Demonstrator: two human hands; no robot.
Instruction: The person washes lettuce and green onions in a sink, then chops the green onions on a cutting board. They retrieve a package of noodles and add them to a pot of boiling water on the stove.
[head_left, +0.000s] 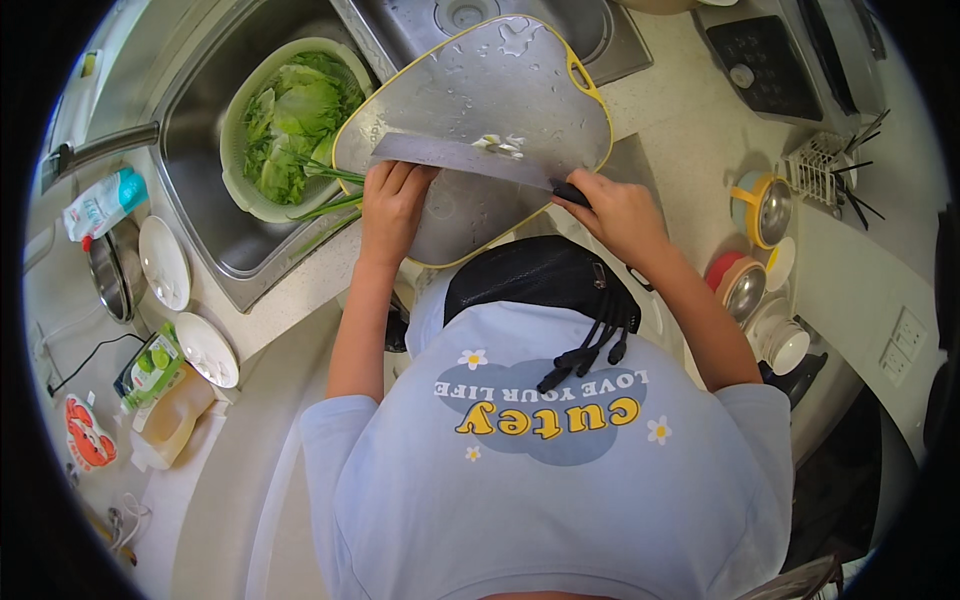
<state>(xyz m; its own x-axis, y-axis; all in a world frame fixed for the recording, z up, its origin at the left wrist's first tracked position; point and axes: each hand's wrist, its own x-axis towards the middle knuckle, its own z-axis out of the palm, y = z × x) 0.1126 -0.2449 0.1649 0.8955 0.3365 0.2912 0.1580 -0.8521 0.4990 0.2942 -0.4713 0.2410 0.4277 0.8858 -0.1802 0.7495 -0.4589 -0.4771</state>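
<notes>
My right hand (622, 214) grips the black handle (570, 193) of a kitchen cleaver (465, 160). The blade lies across a metal-faced cutting board (480, 82) with a yellow rim, its far end at my left fingers. Under my left hand (397, 206), a bunch of green scallions (330, 206) is held on the board. Their leaves stick out to the left past the rim, while the ends by the blade are hidden. Small white cut pieces (501, 144) sit along the blade's far side. Water drops dot the board's upper part.
Left of the board, a pale green colander (236, 161) of lettuce (300, 112) stands in the steel sink basin (199, 97). A faucet (112, 146) reaches over that basin. White plates (165, 262) stand at left; bowls (772, 214) and a wire rack (814, 169) at right.
</notes>
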